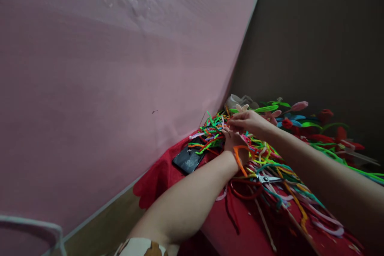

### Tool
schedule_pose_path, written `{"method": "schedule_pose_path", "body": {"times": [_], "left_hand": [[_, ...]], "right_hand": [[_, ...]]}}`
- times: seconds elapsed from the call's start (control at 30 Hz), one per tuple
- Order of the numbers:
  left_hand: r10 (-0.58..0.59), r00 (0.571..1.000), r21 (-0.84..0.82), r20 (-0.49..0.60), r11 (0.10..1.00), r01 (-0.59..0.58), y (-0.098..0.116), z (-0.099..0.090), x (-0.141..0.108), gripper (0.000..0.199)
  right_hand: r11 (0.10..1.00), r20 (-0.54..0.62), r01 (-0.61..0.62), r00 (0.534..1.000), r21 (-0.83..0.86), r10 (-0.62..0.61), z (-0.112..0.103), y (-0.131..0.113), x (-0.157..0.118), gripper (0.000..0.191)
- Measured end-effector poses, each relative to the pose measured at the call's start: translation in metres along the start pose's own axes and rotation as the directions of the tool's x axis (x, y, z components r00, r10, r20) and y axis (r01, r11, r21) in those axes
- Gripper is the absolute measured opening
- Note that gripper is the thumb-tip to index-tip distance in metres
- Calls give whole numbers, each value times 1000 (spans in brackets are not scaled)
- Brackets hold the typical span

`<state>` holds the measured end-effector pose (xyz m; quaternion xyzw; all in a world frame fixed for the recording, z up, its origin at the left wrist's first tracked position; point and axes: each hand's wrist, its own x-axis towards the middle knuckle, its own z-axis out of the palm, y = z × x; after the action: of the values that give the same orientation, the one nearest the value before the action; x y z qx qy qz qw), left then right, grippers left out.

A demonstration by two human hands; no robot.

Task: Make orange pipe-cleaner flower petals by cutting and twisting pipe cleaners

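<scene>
My left hand [234, 141] is over a pile of coloured fuzzy stems [211, 130], its fingers close to those of my right hand. My right hand [244, 122] has its fingers pressed together just above it; what lies between the fingertips is too small to name. An orange stem [240, 162] loops by my left wrist. Scissors [267, 179] with red handles rest on the stems nearer to me. A dark phone [188, 159] lies left of my left hand. The left fingers are partly hidden.
Fuzzy flowers, among them a pink bud [299, 106] and a blue flower [291, 121], lie at the right. A clear plastic bag [237, 101] is behind the hands. A red cloth [159, 168] covers the surface beside a pink wall [120, 68].
</scene>
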<state>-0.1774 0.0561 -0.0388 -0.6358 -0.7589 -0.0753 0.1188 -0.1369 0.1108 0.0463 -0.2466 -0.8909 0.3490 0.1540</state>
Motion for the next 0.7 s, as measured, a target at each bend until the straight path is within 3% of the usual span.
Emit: {"method": "schedule_pose_path", "body": {"times": [0.13, 0.4, 0.57, 0.7], "left_hand": [[-70, 997, 85, 44, 994, 66, 5, -1, 3, 59], [1, 998, 129, 58, 992, -9, 9, -8, -8, 55], [20, 997, 123, 77, 992, -30, 12, -5, -6, 55], [-18, 998, 143, 53, 990, 10, 13, -2, -5, 70]], "right_hand": [[991, -85, -7, 996, -136, -5, 12, 6, 39, 20], [903, 157, -24, 982, -428, 101, 37, 5, 72, 28], [908, 238, -6, 964, -419, 116, 30, 14, 68, 29], [956, 142, -31, 987, -290, 75, 19, 29, 60, 30]]}}
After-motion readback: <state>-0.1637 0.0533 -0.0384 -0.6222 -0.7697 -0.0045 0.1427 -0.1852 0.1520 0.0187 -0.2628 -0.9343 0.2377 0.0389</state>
